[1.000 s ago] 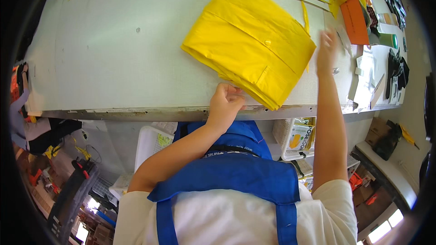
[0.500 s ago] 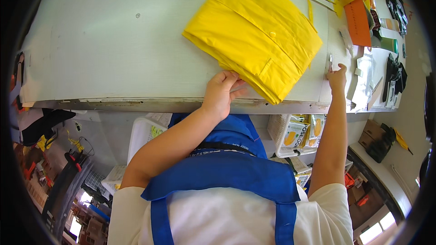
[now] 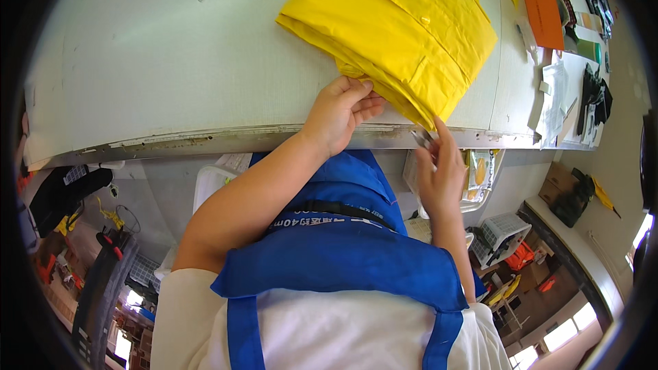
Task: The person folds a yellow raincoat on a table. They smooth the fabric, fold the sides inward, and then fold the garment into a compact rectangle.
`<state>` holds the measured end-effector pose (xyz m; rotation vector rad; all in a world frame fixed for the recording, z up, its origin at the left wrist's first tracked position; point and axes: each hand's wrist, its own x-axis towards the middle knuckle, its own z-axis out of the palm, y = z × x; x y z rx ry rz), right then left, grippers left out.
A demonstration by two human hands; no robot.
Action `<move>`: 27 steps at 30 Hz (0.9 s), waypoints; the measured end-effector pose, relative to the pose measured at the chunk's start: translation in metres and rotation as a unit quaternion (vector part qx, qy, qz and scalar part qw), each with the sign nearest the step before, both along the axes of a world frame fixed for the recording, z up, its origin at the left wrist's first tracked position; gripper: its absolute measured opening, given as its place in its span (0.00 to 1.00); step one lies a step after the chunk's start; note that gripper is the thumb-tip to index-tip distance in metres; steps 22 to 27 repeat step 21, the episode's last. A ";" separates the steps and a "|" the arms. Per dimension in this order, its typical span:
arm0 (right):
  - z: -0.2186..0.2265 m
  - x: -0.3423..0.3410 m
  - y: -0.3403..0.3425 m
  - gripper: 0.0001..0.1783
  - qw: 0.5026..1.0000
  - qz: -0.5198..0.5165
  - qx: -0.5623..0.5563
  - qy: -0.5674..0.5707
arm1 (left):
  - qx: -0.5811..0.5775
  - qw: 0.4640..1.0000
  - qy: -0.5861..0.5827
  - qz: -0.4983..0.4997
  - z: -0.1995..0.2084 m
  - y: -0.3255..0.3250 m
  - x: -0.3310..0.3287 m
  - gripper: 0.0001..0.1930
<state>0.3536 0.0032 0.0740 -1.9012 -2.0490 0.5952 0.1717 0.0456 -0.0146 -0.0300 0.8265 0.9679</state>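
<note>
A pale counter (image 3: 171,62) spans the view, its near edge worn. The left hand (image 3: 339,113) grips the near corner of a folded yellow garment (image 3: 394,24) lying on the counter close to that edge. Just below the garment's lowest corner, the right hand (image 3: 439,171) pinches a small metal tool (image 3: 421,138). Farther right lie an orange bundle (image 3: 541,3) and dark straps (image 3: 593,92).
</note>
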 end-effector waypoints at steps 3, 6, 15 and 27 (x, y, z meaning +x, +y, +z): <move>-0.039 -0.017 0.006 0.22 0.993 0.020 0.115 0.025 | 0.001 1.000 -0.004 -0.010 0.003 0.005 -0.003 0.09; -0.050 -0.027 0.007 0.20 0.992 0.010 0.125 0.030 | 0.007 1.000 -0.007 -0.029 0.003 0.007 -0.006 0.10; -0.059 -0.045 0.010 0.15 0.991 -0.038 0.119 0.056 | 0.064 0.997 -0.008 -0.048 -0.007 0.007 -0.008 0.10; -0.062 -0.046 0.015 0.13 0.988 -0.026 0.145 0.052 | 0.066 0.996 0.010 -0.054 -0.005 0.007 -0.009 0.13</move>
